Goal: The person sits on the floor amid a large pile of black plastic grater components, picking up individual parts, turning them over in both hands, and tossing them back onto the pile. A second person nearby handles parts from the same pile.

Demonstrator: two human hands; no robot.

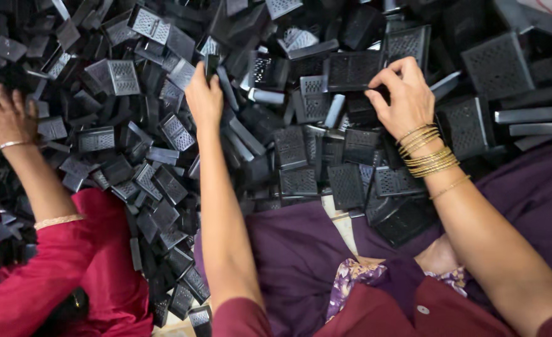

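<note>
A heap of black perforated plastic pieces (301, 93) covers nearly the whole ground. Below the heap a purple cloth (301, 249) spreads out, and a pale strip of floor (176, 326) peeks through at its lower-left edge.

Small-parts sorting workplace, floor level: a large heap of identical black perforated plastic parts (301, 118), with two seated people working the pile by hand.

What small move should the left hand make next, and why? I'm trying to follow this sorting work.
Probably lift the left hand clear of the pile. Its fingers already pinch a narrow black piece standing above the heap, while the right hand is down among the black perforated parts, so the piece looks free to come up.
</note>
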